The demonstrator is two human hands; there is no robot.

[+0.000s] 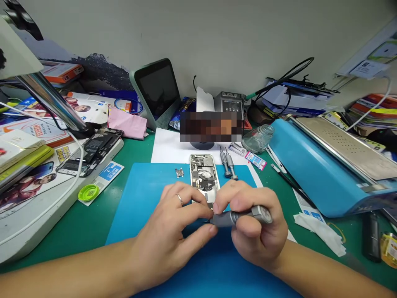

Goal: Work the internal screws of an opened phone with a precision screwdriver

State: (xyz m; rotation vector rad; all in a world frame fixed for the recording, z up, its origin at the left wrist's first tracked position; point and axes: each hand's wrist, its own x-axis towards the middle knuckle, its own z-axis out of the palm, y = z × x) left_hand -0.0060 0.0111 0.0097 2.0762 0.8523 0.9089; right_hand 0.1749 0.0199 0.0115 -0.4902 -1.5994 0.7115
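Note:
A grey precision screwdriver [225, 219] lies nearly level in my right hand [260, 223], its thick end pointing right. The fingers of this hand are wrapped round the handle. My left hand [169, 227], with a ring on one finger, has its thumb and forefinger closed about the screwdriver's narrow tip; whether a screw sits there is too small to tell. Just beyond the hands, an opened phone [204, 171] with bare inner parts rests on the blue mat [145, 186]. Its lower end is partly hidden by my fingers. A small metal part [179, 172] lies left of the phone.
Two more screwdrivers [228, 162] lie right of the phone, near a glass jar [259, 138]. A blue machine [316, 169] stands at right. Another opened phone [91, 151] and a green cap [88, 192] are at left. A screen device [156, 91] stands behind.

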